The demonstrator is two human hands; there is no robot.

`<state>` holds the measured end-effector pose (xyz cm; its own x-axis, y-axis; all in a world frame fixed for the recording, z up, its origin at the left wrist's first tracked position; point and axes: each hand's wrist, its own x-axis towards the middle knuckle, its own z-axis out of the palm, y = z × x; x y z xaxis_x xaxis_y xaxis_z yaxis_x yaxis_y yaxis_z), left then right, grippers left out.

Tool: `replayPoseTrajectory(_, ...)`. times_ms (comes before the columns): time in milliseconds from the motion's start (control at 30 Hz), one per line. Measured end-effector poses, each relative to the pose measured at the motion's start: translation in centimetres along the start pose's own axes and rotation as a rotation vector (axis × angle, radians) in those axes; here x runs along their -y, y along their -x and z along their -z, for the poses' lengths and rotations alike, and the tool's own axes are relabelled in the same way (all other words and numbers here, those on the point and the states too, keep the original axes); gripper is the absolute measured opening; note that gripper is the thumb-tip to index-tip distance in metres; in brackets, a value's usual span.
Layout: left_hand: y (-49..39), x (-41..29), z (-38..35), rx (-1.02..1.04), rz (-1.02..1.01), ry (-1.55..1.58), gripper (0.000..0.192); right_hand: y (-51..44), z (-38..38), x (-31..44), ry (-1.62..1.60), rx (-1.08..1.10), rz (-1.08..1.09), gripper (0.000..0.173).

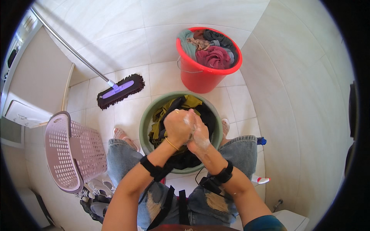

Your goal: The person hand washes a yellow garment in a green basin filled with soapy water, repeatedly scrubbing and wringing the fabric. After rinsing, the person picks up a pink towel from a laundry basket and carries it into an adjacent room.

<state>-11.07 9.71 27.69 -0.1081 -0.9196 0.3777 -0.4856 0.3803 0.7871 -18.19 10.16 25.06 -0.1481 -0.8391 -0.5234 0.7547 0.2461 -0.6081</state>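
Note:
Both hands meet above a green plastic basin (146, 115) that stands on the floor between my feet. My left hand (177, 127), with a ring and a thin bracelet at its wrist, is curled against my right hand (199, 132). Suds whiten the fingers and the right palm. Whether something is pinched between the hands cannot be told. Below them, black and olive-yellow clothes (192, 101) lie wet in the basin, one bearing printed writing.
Behind the basin stands a red bucket (199, 79) heaped with clothes. A purple flat mop (121, 89) leans at the upper left. A pink laundry basket (69, 144) and shoes (98, 187) are at left. Bottles (261, 141) lie near my right knee, beside the tiled wall.

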Motion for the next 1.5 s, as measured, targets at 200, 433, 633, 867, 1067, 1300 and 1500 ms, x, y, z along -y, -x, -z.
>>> replayPoseTrajectory(200,0.2,-1.0,0.3,-0.079,-0.356,-0.019,0.022,0.4,-0.6,2.3,-0.228,0.311,-0.381,0.033)
replayPoseTrajectory(433,-3.2,5.4,4.7,0.197,0.087,0.533,0.021,1.3,-3.9,5.8,0.134,0.186,0.090,0.036)
replayPoseTrajectory(633,-4.8,-2.0,9.2,0.473,-0.459,-0.151,0.017,0.7,-4.8,9.7,0.559,0.609,0.163,0.027)
replayPoseTrajectory(867,-5.9,-2.9,14.7,0.746,-0.102,0.105,0.013,2.8,-5.6,11.0,1.717,1.342,0.825,0.030)
replayPoseTrajectory(1067,-3.8,-2.8,15.3,0.544,-0.254,-0.010,0.009,1.8,-6.6,8.5,1.778,0.958,1.616,0.019)
replayPoseTrajectory(1300,-1.4,0.6,16.6,0.275,0.643,1.025,0.029,3.6,-4.4,10.6,1.122,1.035,1.236,0.020)
replayPoseTrajectory(1500,-0.2,0.3,10.6,0.114,0.523,1.014,0.010,5.4,-2.2,7.1,0.351,0.583,0.195,0.014)
